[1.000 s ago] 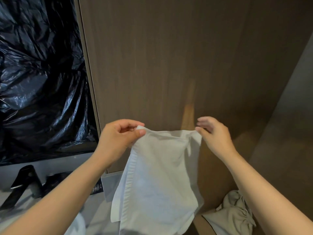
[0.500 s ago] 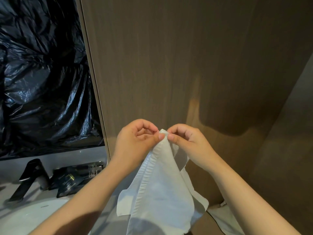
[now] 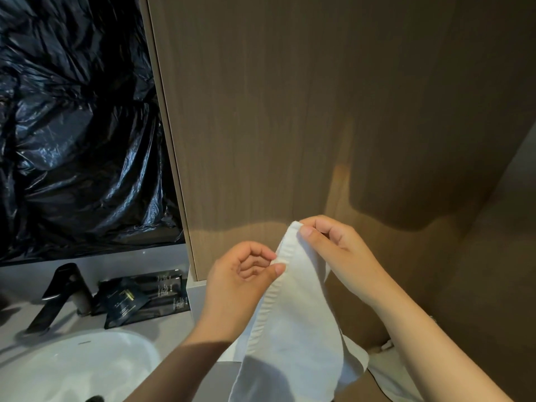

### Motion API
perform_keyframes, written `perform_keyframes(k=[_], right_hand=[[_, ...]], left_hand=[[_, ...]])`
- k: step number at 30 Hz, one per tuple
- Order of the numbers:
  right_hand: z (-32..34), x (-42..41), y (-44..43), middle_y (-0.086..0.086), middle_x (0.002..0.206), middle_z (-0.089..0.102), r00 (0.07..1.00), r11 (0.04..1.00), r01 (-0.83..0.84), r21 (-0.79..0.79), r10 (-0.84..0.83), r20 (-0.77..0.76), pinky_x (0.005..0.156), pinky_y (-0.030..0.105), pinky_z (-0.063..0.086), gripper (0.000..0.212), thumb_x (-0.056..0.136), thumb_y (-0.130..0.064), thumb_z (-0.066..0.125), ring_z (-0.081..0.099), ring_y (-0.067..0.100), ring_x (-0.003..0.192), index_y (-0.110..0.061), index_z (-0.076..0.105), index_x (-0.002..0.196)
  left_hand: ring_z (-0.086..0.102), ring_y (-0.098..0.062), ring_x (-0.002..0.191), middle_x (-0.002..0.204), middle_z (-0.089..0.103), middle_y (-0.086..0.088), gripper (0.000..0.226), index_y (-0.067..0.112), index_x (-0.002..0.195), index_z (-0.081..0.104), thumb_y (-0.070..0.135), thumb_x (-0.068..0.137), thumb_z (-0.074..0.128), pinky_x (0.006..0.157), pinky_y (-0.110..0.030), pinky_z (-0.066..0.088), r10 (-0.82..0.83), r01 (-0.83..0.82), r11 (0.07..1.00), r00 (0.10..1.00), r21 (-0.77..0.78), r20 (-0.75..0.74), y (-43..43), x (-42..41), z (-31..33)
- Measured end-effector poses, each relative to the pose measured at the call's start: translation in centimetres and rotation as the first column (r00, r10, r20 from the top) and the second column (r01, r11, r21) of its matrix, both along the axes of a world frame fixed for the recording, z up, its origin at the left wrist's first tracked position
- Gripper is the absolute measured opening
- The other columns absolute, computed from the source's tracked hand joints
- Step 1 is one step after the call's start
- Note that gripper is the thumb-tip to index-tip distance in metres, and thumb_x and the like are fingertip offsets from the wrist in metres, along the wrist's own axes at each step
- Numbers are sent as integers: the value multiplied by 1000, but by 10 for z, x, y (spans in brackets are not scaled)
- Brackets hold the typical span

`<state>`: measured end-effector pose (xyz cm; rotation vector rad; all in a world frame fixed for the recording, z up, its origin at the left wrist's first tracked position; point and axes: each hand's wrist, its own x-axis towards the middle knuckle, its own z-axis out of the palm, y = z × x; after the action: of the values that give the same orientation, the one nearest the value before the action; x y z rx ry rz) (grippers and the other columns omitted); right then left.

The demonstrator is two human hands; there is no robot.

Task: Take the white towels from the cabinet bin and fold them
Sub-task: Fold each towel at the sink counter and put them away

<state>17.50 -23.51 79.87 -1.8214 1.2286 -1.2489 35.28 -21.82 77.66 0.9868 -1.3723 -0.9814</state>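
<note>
A white towel [image 3: 293, 329], doubled lengthwise, hangs in the air in front of a brown wooden cabinet panel [image 3: 290, 111]. My right hand [image 3: 333, 253] pinches its top corner between thumb and fingers. My left hand [image 3: 240, 277] pinches the ribbed left edge a little lower. The towel's lower end runs out of view at the bottom. More white cloth [image 3: 391, 375] lies low at the right, partly hidden by my right forearm.
A white basin [image 3: 72, 369] and a black tap [image 3: 58, 297] are at the lower left on a grey counter. Black sachets [image 3: 139, 300] lie behind the basin. Black plastic sheeting [image 3: 72, 126] covers the wall at the left.
My hands, held apart with the towel spread, came together and doubled it. Now my left hand has slid down the edge while my right keeps the top corner.
</note>
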Motion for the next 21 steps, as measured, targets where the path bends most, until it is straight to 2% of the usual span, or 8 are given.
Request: perform_keyframes(k=[2, 4, 10, 12, 15, 18, 20, 21], right_hand=[[0, -1, 1, -13, 86, 67, 1000, 1000, -24, -15, 24, 19, 75, 20, 52, 30, 83, -54, 56, 65, 14, 89, -27, 68, 88], [-1, -1, 0, -11, 80, 65, 999, 999, -6, -52, 8, 32, 69, 19, 50, 35, 80, -56, 57, 64, 15, 82, -23, 67, 85], [2, -3, -4, -18, 78, 63, 989, 979, 133, -154, -120, 90, 69, 12, 47, 19, 87, -40, 56, 62, 5, 82, -24, 66, 86], [5, -4, -5, -18, 79, 64, 985, 974, 151, -171, -134, 105, 69, 11, 47, 18, 88, -39, 57, 62, 5, 83, -24, 66, 87], [13, -8, -7, -18, 78, 63, 978, 959, 189, -210, -164, 129, 69, 13, 46, 15, 92, -35, 59, 61, 4, 81, -22, 66, 88], [25, -15, -9, -19, 76, 61, 965, 937, 244, -250, -209, 156, 69, 16, 45, 16, 97, -31, 57, 59, 4, 78, -23, 65, 86], [33, -19, -8, -21, 76, 61, 961, 927, 265, -266, -231, 150, 68, 12, 45, 14, 97, -30, 56, 60, 3, 81, -27, 64, 85], [36, -19, -8, -22, 76, 61, 961, 923, 267, -276, -236, 142, 68, 10, 45, 14, 98, -30, 56, 60, 3, 82, -28, 63, 86]], left_hand=[[67, -23, 69, 75, 71, -9, 14, 8, 80, 68, 0, 74, 78, 70, -28, 57, -10, 10, 1000, 1000, -4, 7, 1, -2, 0], [65, -19, 67, 76, 70, -10, 15, 7, 83, 66, -1, 75, 77, 69, -27, 55, -30, 30, 1000, 1000, -7, 4, 3, -6, 1], [62, -28, 70, 81, 67, -17, 12, 10, 84, 69, 9, 76, 79, 73, -35, 55, -64, 69, 996, 993, -54, 96, 2, -10, 7], [63, -30, 73, 79, 69, -11, 13, 13, 81, 72, 22, 77, 79, 72, -36, 53, -49, 70, 993, 977, -92, 207, -1, -9, 2], [58, -21, 69, 74, 67, -6, 38, 12, 75, 72, 50, 74, 68, 65, -34, 48, -66, 124, 984, 919, -127, 389, -5, -6, -14], [50, -15, 60, 62, 57, 0, 32, 20, 58, 64, 44, 79, 69, 57, -25, 39, -81, 137, 986, 894, -97, 441, -7, -3, -34], [45, -12, 56, 58, 50, 0, 36, 22, 52, 58, 45, 79, 68, 56, -27, 37, -81, 128, 988, 905, -85, 418, -8, 0, -41], [48, -16, 58, 60, 52, -4, 38, 18, 54, 59, 45, 79, 68, 59, -31, 40, -77, 120, 989, 911, -81, 405, -10, 2, -42]])
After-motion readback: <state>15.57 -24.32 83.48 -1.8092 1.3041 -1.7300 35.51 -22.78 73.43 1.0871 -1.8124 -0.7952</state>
